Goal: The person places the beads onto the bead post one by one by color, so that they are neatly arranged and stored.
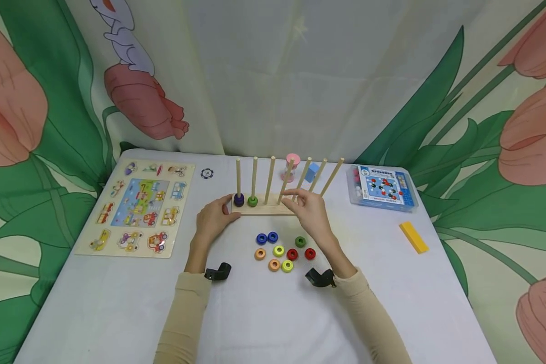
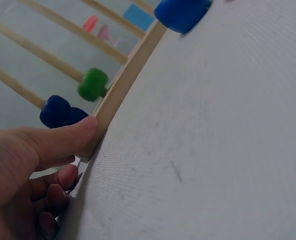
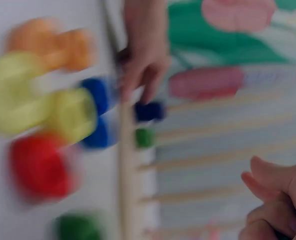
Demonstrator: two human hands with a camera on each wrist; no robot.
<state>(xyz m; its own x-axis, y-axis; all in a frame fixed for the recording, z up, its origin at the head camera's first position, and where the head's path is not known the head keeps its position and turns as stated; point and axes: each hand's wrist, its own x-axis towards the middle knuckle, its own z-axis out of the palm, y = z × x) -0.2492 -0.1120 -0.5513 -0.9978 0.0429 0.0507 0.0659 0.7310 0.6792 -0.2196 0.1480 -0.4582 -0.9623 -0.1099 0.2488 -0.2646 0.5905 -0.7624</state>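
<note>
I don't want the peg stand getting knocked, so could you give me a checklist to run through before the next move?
Pegs counted from the left, head view.

1. Peg stand steadied: ok; the left hand grips its left end.
2. Right hand free: ok; it appears empty.
3. Green ring on the second peg fully down: cannot tell; contact with the base is unclear.
4. Third peg bare: ok.
5. Loose green ring unobstructed: ok; it lies on the table before the stand.
6. All rings threaded: not ok; nine lie loose.
</note>
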